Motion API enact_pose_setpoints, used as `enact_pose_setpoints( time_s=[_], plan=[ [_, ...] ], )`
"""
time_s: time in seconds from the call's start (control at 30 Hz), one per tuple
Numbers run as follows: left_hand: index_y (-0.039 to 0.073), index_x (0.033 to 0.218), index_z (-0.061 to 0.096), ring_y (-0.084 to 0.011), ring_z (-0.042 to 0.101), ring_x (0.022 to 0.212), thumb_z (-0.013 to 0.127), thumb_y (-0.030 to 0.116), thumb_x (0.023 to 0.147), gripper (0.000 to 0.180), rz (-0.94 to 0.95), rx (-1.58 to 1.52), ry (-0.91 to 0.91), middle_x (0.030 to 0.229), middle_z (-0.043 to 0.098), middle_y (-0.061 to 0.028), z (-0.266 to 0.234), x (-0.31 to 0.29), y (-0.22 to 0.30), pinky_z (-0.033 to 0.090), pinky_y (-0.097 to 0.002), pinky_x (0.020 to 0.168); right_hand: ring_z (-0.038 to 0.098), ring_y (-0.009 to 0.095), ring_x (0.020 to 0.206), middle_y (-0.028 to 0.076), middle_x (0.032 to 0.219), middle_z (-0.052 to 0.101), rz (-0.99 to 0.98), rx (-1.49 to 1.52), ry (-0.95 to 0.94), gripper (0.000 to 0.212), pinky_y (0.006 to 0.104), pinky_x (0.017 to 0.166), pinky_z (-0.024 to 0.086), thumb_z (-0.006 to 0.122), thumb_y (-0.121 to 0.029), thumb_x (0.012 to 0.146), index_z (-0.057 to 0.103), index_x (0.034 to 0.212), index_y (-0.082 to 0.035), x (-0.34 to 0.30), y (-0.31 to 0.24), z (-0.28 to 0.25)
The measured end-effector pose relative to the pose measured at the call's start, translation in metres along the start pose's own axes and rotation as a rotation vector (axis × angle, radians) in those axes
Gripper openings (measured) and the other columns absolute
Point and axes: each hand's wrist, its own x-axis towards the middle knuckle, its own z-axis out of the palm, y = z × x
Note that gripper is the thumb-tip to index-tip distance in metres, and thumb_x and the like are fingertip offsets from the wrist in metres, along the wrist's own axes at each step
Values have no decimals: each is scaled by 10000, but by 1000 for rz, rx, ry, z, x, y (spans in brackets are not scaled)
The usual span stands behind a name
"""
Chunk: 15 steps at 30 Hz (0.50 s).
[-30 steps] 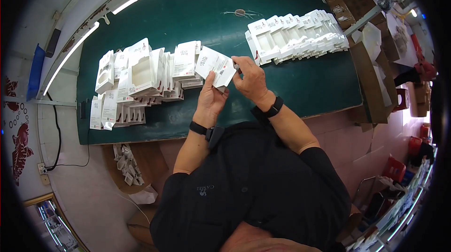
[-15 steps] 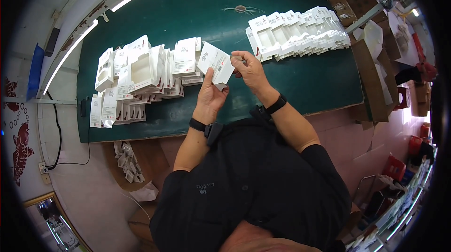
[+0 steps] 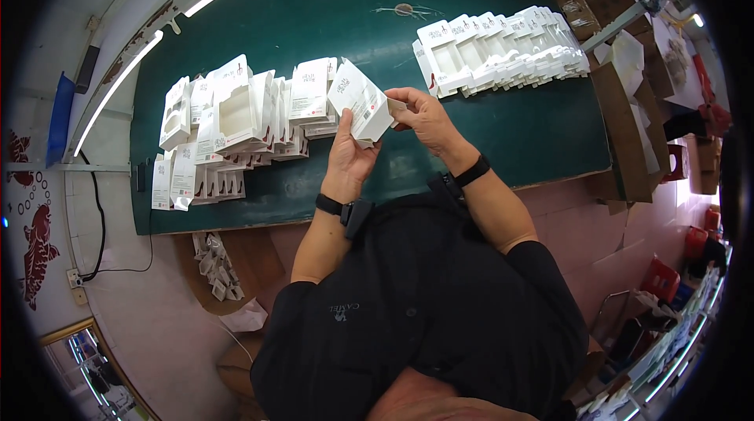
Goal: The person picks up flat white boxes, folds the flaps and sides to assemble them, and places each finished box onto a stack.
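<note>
White box: a small white carton (image 3: 360, 104) with printed faces, held tilted above the near middle of the surface, between both hands.
Left hand: the left hand (image 3: 351, 155) grips the carton from below, fingers (image 3: 339, 124) clamped on its near side, palm turned up toward the camera; a dark band sits on the wrist.
Right hand: the right hand (image 3: 424, 117) meets the carton at its right end, fingers closed on the end flap (image 3: 397, 105); a black wristband (image 3: 472, 171) is on that wrist.
Surface: a dark green surface (image 3: 510, 130), wide, its near edge just in front of the person's dark shirt.
Left pile: a loose heap of white cartons (image 3: 236, 118), some with cut-out windows, left of the hands, overlapping one another; the held carton hides part of its right edge.
Right row: a leaning row of white window cartons (image 3: 495, 48) on the far right of the surface, well apart from the hands.
Beyond: brown cardboard boxes (image 3: 628, 130) stand off the right edge; white scraps (image 3: 214, 264) lie on the floor under the near left edge.
</note>
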Motion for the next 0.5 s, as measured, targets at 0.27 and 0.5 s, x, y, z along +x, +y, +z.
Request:
enact_pose_setpoints(
  time_s=[0.27,0.5],
  plan=[
    [176,1414,490,-191,619,1168,551,452,1030,477,-10,-20,-88,1302,640,-6,-1,4,-2,494,-370,948,643,97,943,55,1130,687,-170,-238,145,393,240,779,530,638,14,911,594,1302,4,-2,14,4],
    [180,1424,482,-196,604,1208,518,503,1032,510,8,1,-132,1332,627,-10,1,2,-3,489,-387,980,662,120,887,85,1191,672,-274,-260,188,541,279,765,560,704,-24,864,526,1375,-4,-4,33,12]
  ],
)
